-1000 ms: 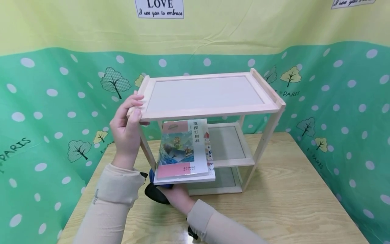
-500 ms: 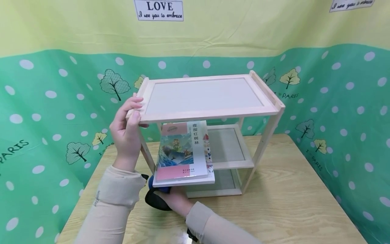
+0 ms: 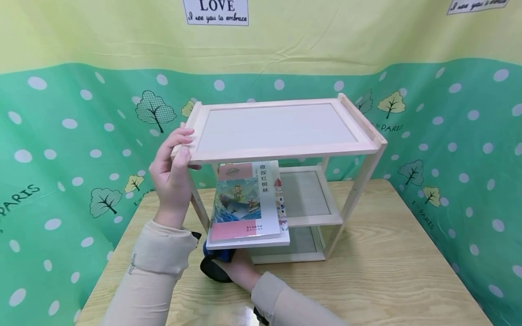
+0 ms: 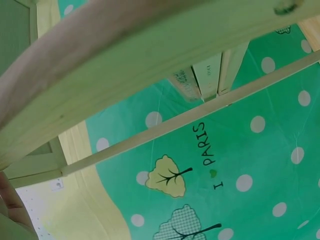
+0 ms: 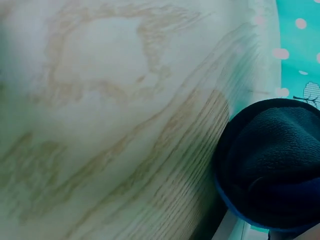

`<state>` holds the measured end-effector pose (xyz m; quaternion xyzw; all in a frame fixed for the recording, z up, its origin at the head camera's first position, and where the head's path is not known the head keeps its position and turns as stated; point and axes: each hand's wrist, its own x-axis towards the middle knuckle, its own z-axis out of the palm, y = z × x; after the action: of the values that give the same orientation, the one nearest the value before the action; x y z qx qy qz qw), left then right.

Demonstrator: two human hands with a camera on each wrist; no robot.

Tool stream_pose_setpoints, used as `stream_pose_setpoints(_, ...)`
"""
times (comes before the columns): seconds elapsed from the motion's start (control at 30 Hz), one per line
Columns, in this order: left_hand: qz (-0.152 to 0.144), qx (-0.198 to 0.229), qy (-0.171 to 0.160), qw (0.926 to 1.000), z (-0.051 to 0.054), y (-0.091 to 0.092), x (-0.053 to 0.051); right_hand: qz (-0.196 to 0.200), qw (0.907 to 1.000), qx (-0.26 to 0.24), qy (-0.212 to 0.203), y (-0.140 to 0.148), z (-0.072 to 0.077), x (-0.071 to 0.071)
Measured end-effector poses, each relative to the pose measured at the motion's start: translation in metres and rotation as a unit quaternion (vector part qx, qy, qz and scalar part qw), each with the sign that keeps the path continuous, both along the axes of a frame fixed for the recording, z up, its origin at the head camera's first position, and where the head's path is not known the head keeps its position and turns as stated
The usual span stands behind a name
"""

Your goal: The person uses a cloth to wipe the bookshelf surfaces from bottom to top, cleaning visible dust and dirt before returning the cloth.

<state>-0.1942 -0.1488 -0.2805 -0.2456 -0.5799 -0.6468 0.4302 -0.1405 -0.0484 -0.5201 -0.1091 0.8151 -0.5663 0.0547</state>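
A small pale wooden three-tier shelf (image 3: 277,127) stands on the table. My left hand (image 3: 173,176) grips its top left corner, thumb in front and fingers over the side rail. My right hand (image 3: 241,269) is low at the shelf's front left and holds a soft black and blue fabric item (image 3: 216,269); the fingertips are hidden beneath the books. In the right wrist view the rounded black end (image 5: 272,165) of that item shows a blue edge. Two stacked books (image 3: 240,203) lie on the middle tier's left side, jutting past its front edge.
The wood-grain table (image 3: 399,271) extends to the right and in front of the shelf. A green and yellow dotted curtain (image 3: 81,136) encloses the back and both sides. The bottom tier (image 3: 299,242) sits close above the tabletop.
The right hand and the black and blue item have shifted very slightly right. The left hand keeps its grip on the shelf corner, and the books stay in place.
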Motion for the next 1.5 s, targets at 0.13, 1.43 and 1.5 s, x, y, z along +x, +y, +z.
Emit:
stream_pose_setpoints(0.13,-0.001,0.001,0.0,1.0,0.0,0.0,0.0,-0.004,1.0,0.0,0.003,0.0,0.0,0.001)
stream_pose_setpoints(1.43,0.0,0.009,-0.009,0.9999,0.0,0.002,0.001,-0.017,0.9943,-0.105,0.01,0.014,0.046,0.019)
stream_pose_setpoints(1.5,0.001,0.009,-0.008,0.9999,0.0,0.002,0.001,-0.022,0.9939,-0.108,-0.004,0.015,0.047,0.02)
